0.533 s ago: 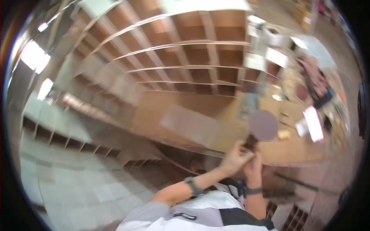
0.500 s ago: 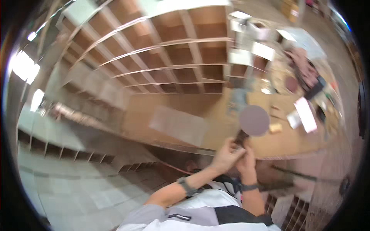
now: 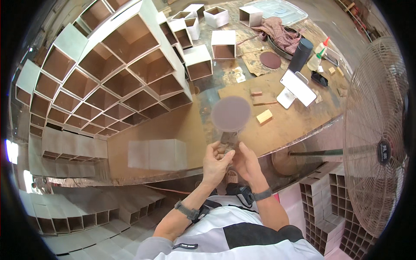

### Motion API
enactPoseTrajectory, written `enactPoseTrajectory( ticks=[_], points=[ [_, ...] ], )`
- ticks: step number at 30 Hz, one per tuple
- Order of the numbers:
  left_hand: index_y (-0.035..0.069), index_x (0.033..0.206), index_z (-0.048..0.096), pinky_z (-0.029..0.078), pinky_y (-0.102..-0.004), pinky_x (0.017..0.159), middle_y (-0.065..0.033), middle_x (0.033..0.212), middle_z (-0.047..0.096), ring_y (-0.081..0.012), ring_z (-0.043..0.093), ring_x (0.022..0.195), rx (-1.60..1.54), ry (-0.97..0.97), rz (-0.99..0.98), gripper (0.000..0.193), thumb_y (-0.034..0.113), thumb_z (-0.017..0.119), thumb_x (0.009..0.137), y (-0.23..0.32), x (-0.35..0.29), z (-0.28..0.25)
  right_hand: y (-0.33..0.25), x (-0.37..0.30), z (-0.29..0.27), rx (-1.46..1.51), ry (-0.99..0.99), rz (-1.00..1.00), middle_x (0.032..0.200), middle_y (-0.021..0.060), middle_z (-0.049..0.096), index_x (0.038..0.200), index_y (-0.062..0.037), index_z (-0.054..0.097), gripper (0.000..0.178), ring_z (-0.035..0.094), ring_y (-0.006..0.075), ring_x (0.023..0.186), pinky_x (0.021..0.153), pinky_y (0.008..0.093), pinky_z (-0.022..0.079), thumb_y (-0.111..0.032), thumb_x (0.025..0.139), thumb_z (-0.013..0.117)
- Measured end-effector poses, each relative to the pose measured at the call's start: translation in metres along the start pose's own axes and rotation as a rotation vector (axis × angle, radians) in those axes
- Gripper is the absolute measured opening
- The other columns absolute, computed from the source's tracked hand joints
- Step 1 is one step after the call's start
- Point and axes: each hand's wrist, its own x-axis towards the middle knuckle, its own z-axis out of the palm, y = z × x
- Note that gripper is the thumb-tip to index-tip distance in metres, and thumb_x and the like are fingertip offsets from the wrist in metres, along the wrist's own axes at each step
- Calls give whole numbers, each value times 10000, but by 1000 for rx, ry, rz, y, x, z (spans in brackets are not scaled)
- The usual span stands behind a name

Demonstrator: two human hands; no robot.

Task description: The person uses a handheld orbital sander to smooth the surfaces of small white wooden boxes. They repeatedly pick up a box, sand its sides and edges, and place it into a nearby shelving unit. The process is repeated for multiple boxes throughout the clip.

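Note:
In front of my body both hands meet around a small dark, worn-looking flat piece (image 3: 229, 138), whose exact kind I cannot make out. My left hand (image 3: 216, 164) pinches its lower end, thumb pointing right. My right hand (image 3: 249, 164) is cupped against its right side, thumb up and the other fingers partly hidden. Just beyond the piece is a round purplish-brown sanding disc (image 3: 231, 113) over the brown board. Right of the disc lies a small yellow block (image 3: 264, 117). Another sanding disc (image 3: 270, 60) rests farther back.
A tall white cubby shelf (image 3: 130, 65) fills the left of the worktable (image 3: 290, 123). Several loose white boxes (image 3: 223, 43) stand behind. At the right are a phone (image 3: 299, 88), a dark bottle (image 3: 301, 55), glue bottles (image 3: 317, 60) and a large caged fan (image 3: 377, 138).
My view has swung to the right, so the shelf and tabletop sit farther left and the fan has come into sight. Both hands remain together at the dark piece.

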Motion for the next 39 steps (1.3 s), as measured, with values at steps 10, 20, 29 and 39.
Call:
enactPoseTrajectory(
  ticks=[10,20,29,39],
  points=[
    [-37,1184,582,514,-249,708,-63,987,673,-90,614,790,-109,-83,-95,311,86,696,922,0,-7,13,-7,26,18,202,112,-33,1064,131,675,1236,-43,560,401,667,249,904,754,356,543,-367,1002,528],
    [-64,1160,590,537,-273,691,-107,999,665,-139,643,819,-98,-26,-58,290,18,687,898,13,-21,9,4,27,20,348,31,-8,1061,121,676,1255,-80,566,459,665,242,926,757,363,569,-415,946,622],
    [-33,1220,552,543,-277,748,-107,1102,637,-135,626,912,-93,-103,-17,307,65,643,945,15,-25,2,-2,21,33,268,64,-25,1016,123,674,1215,-38,580,385,648,235,897,792,364,539,-349,989,573],
    [-33,1318,541,538,-304,868,-130,1176,653,-170,646,989,167,-149,-77,394,80,628,951,20,-45,-65,-29,46,32,131,130,-106,962,84,652,1155,-60,591,303,645,205,835,678,357,556,-302,973,609]
  ],
)
